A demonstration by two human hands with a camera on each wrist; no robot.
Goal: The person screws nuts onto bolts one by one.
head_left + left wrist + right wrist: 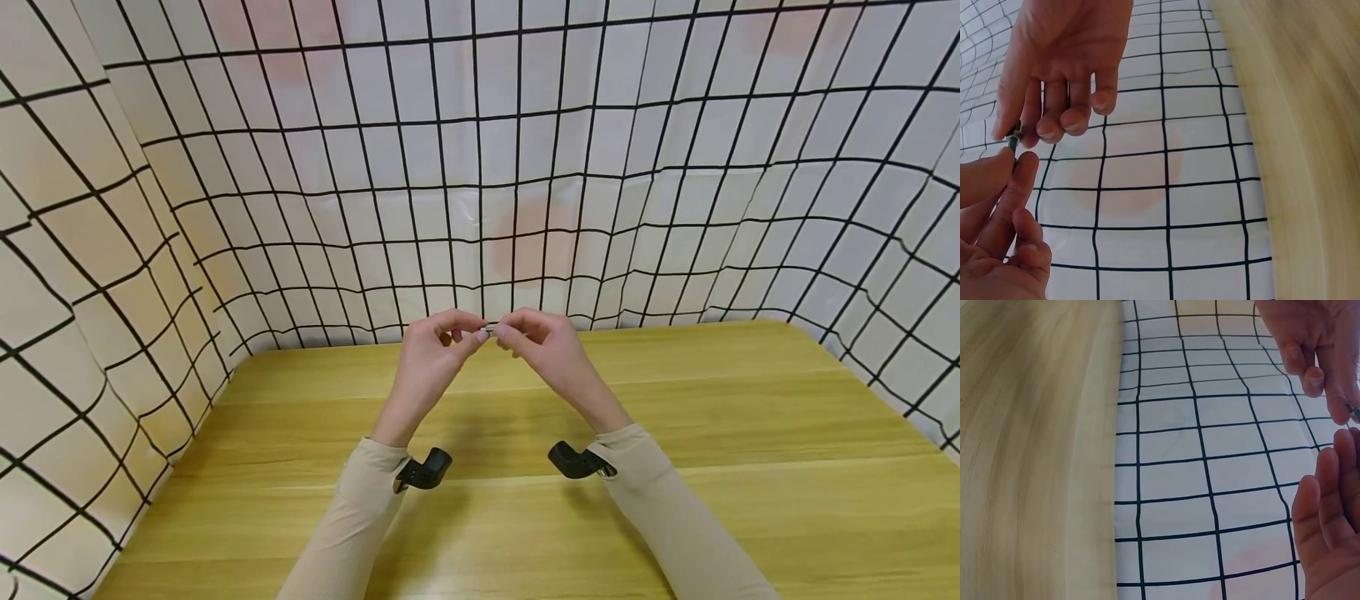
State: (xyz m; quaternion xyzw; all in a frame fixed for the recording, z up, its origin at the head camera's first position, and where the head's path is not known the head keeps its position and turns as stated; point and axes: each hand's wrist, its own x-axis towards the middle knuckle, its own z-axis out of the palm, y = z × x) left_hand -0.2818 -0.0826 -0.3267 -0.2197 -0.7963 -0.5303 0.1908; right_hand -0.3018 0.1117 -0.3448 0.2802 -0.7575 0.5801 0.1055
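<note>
A small metal bolt [489, 328] with what looks like a nut on it is held between the two hands above the table's far edge. The left hand [429, 360] pinches one end of the bolt with thumb and index finger. From the other side, the right hand [561, 357] pinches the opposite end. In the left wrist view, the dark, wider end of the bolt [1015, 132] sits at the right hand's fingertips, and its thin shank runs into the left hand's pinch. Fingers hide much of the bolt. Only a sliver shows in the right wrist view.
A wood-grain table [510, 533] spreads beneath both forearms. White cloth [420, 158] with a black grid rises behind it and along the sides. A black wrist camera [425, 469] is on the left wrist and another black camera [576, 461] on the right.
</note>
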